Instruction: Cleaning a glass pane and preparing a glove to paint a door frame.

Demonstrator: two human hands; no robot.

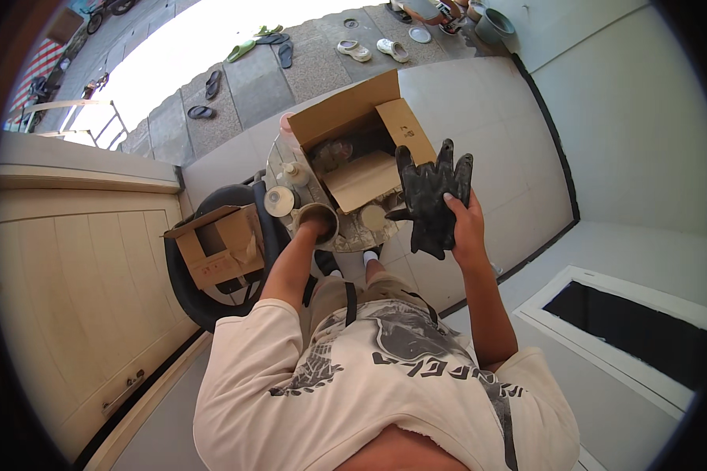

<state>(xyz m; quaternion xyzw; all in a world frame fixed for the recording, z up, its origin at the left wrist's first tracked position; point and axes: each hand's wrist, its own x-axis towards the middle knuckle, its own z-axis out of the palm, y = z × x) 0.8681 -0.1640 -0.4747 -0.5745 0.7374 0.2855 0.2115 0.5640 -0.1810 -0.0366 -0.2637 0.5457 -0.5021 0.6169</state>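
- Black gloves [430, 200], a limp pair, right of frame centre, gripped in right hand [463, 228]; thumb pressed on front of cuffs, fingers wrapped behind, glove fingers pointing toward top of frame.
- Left hand [316, 228] at centre frame, sunk into mouth of a tan round pot [316, 216]; fingers hidden inside, so open or closed cannot be told.
- Small round table [353, 231] above the hands, crowded: large open cardboard box [353, 133] with flaps up, a white lidded jar [279, 201] just left of the pot, a small bottle [294, 174] near the box.
- Smaller open cardboard box [216, 247] at left centre, resting on a dark round seat [204, 302].
- Pale wooden door [71, 298] along left side.
- Sandals and slippers [353, 51] scattered on paving at top of frame.
- White printed shirt [353, 385] filling lower centre.
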